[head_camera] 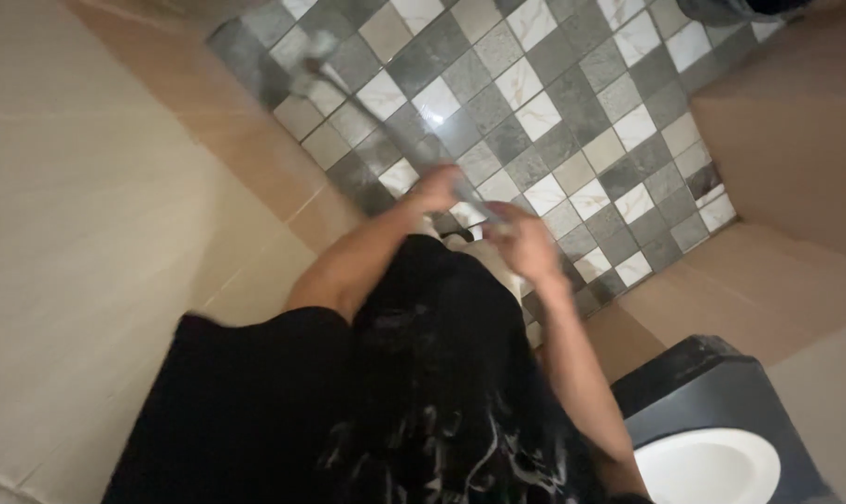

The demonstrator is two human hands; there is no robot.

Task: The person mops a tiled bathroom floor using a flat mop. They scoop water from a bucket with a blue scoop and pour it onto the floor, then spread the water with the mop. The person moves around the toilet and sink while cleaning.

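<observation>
Although motion blurs much of the view, two hands show over the checkered tile floor (572, 103), and between them runs one long thin handle (386, 126), slanting up and to the left toward a blurred head (316, 56) that lies on or just above the tiles near the beige wall (87, 215). The left hand (434, 189) is curled closed around the handle higher along its length, fingers wrapped over it. The right hand (526, 245) is closed too, gripping the handle's near end, just beside the left one; how tightly either hand closes cannot be told through the blur. Both forearms reach forward from one black garment (386, 401) that fills the bottom of the picture. One toilet shows at lower right: a white bowl (708, 467) set in a black surround (722, 392), well apart from the hands. Something white and dark lies under the hands, too blurred to identify.
</observation>
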